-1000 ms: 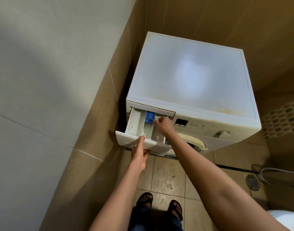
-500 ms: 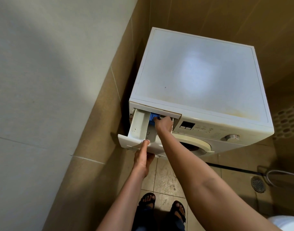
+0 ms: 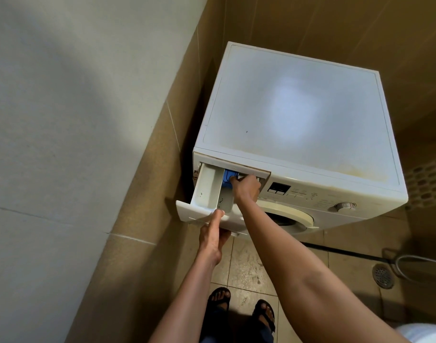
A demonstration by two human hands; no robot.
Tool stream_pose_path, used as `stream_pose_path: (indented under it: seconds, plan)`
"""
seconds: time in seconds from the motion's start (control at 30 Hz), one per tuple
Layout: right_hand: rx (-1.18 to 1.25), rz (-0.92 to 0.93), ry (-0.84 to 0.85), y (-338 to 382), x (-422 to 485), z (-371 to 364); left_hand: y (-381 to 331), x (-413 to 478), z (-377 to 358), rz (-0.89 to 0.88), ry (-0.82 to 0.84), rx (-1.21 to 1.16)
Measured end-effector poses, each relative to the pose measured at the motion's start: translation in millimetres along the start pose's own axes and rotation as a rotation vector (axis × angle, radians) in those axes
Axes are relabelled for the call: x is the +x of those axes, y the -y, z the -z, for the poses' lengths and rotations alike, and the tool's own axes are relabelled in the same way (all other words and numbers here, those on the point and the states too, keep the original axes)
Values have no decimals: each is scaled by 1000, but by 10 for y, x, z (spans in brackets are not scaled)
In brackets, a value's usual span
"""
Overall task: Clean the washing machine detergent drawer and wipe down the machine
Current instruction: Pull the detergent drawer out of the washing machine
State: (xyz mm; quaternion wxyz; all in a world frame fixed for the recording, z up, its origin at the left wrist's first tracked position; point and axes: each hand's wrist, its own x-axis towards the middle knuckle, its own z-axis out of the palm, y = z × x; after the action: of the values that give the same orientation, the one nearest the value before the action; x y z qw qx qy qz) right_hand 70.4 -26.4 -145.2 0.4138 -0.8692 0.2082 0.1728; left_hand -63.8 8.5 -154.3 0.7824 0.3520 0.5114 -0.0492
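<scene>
The washing machine (image 3: 298,115) fills the centre and right of the frame, wedged into a tiled corner, with yellowed stains along the front edge of its lid. Its detergent drawer (image 3: 208,191) juts out at the machine's upper left corner, pulled far out but its rear end inside the slot, with dark specks in its compartments. If it is tugged before the catch gives, the plastic may well crack or jam; if it frees suddenly, it could slip and drop onto the floor tiles below, spilling whatever residue it holds. The left hand (image 3: 212,233) grips the drawer front, thumb laid along the top and fingers tucked underneath, so it carries the weight alone. The right hand (image 3: 246,188) reaches deep inside with curled fingers, one tip on the blue insert (image 3: 228,177); whether it pinches or only presses cannot be told. On the control panel, the display (image 3: 277,188) is dark, and the printed labels between it and the dial (image 3: 344,206) are too small to read; no brand is legible.
</scene>
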Motion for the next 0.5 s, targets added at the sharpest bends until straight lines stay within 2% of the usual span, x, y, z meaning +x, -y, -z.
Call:
stream_pose_path:
  seconds: [0.5]
  plan:
    - [-50,-1,-27,-6,3,-11,0,-13,-10,-7,-1,11]
